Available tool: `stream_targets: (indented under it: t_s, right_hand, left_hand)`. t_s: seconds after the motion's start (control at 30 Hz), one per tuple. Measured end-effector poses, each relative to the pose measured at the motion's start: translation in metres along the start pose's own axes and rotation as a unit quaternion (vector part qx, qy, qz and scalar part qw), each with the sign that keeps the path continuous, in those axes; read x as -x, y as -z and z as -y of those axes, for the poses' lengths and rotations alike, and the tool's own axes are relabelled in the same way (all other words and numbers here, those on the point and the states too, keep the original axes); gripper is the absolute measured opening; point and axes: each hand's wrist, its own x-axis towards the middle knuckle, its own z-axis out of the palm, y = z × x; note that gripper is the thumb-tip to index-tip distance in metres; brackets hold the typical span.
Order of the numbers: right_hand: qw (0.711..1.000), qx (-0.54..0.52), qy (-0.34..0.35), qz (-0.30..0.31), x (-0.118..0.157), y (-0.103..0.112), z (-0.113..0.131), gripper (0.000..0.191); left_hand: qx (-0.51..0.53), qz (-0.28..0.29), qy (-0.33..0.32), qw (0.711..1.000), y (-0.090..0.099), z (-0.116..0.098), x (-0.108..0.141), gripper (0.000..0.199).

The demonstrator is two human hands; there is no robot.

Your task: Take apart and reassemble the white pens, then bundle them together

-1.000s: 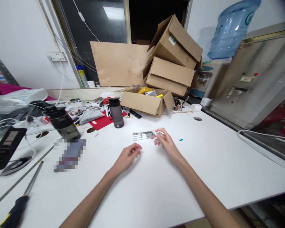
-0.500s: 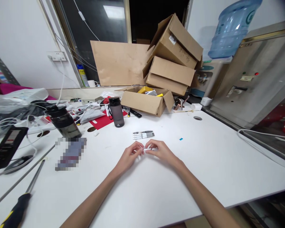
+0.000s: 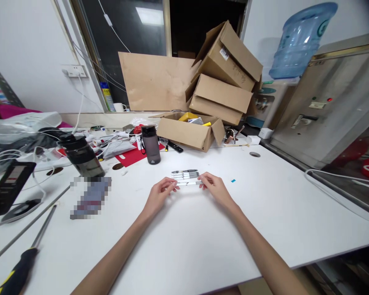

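Between my two hands a white pen (image 3: 188,183) lies crosswise, just on the near side of a row of several pens (image 3: 184,174). My left hand (image 3: 160,194) pinches its left end between thumb and fingers. At its right end, my right hand (image 3: 214,189) grips the grey part. The pens in the row lie side by side, white with grey ends, and the farthest one looks darker. Whether the held pen rests on the table or hovers slightly above it, I cannot tell.
On the white table (image 3: 184,246) stand a dark bottle (image 3: 151,147) and a tilted black bottle (image 3: 81,157). A screwdriver (image 3: 21,262) lies at the left. Behind are an open cardboard box (image 3: 181,133) and stacked boxes (image 3: 223,98). A small blue scrap (image 3: 233,180) lies right of the pens.
My hands have moved apart and slightly away from me, towards the row of pens. The white pen, mostly hidden by my fingers before, now shows stretched between both hands.
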Motion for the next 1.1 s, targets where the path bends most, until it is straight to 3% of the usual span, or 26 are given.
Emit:
stream_targets:
  t_s: [0.27,0.4,0.57,0.7,0.87,1.1]
  right_hand:
    - [0.997,-0.082,0.009,0.012,-0.005,0.001,0.007,0.032]
    - [0.995,-0.083,-0.005,0.052,-0.005,0.009,0.004,0.03]
    - [0.985,-0.019,-0.042,0.165,-0.001,0.021,-0.007,0.031]
    - [0.971,0.032,-0.041,0.234,0.003,0.022,-0.008,0.022]
    - [0.965,0.066,-0.031,0.253,0.006,0.018,-0.006,0.015]
    - [0.964,0.085,-0.02,0.25,0.007,0.017,-0.01,0.018]
  left_hand:
    - [-0.011,-0.019,-0.012,1.0,0.004,-0.006,-0.001,0.036]
    - [-0.038,0.03,-0.012,0.999,0.011,-0.009,-0.002,0.033]
    - [-0.143,0.118,-0.023,0.982,0.022,-0.008,0.0,0.033]
    - [-0.216,0.163,-0.014,0.962,0.025,-0.006,0.005,0.026]
    - [-0.239,0.215,-0.023,0.947,0.024,-0.007,0.009,0.023]
    - [-0.242,0.23,-0.024,0.942,0.025,-0.008,0.009,0.024]
